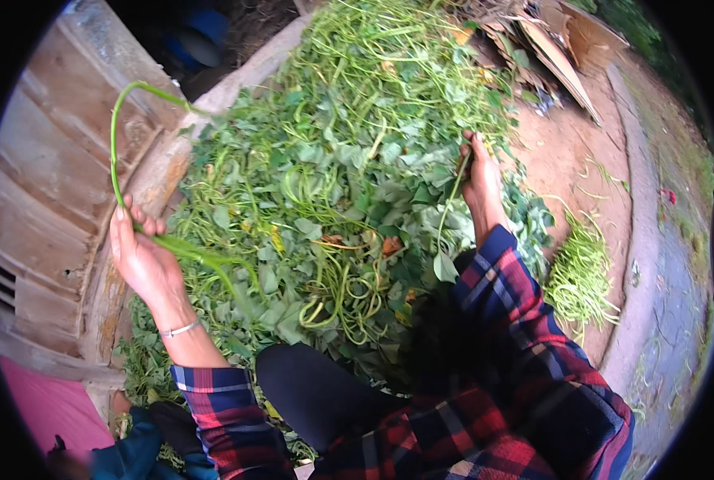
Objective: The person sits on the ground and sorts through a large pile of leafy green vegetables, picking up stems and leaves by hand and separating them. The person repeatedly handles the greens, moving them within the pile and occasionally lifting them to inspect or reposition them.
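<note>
My left hand grips a long green vine stem. Its bare upper part arches up and over to the left of the pile, while blurred green stalks trail from below my fingers. On the right, my right hand pinches a thin leaf stalk between thumb and fingers. A single leaf dangles from its lower end. Between and beneath both hands spreads a large pile of leafy vines, apparently sweet potato. Loose curled stems lie on top of it, before my knee.
A separate heap of trimmed stalks lies at right, inside a concrete curb. Torn cardboard stands at the far right. Wooden door panels border the left, with a blue container beyond. Blue-green clothing and pink material appear lower left.
</note>
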`<control>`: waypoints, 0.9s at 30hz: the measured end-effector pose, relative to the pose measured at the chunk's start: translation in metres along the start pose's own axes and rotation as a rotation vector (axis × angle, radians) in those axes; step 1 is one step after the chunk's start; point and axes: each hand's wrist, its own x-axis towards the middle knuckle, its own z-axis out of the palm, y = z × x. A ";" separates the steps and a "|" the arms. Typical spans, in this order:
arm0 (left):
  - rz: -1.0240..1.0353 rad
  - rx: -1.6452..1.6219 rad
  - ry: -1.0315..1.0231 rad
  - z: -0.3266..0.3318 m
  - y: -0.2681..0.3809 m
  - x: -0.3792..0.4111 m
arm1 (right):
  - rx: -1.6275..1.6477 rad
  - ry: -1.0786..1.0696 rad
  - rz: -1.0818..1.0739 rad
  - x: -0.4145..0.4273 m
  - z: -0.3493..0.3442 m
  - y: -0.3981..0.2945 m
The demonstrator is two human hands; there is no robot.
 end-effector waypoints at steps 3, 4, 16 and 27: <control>-0.060 0.013 -0.056 0.040 -0.001 -0.003 | 0.006 -0.193 -0.041 -0.008 0.007 -0.002; -0.154 -0.009 -0.146 0.048 -0.013 -0.011 | 0.013 -0.203 -0.008 -0.016 0.012 -0.005; -0.594 0.012 -0.455 0.107 -0.059 -0.078 | -0.430 -0.699 -0.106 -0.115 0.085 -0.005; -0.543 0.250 -0.747 0.140 -0.068 -0.116 | -0.564 -0.597 -0.374 -0.106 0.073 -0.016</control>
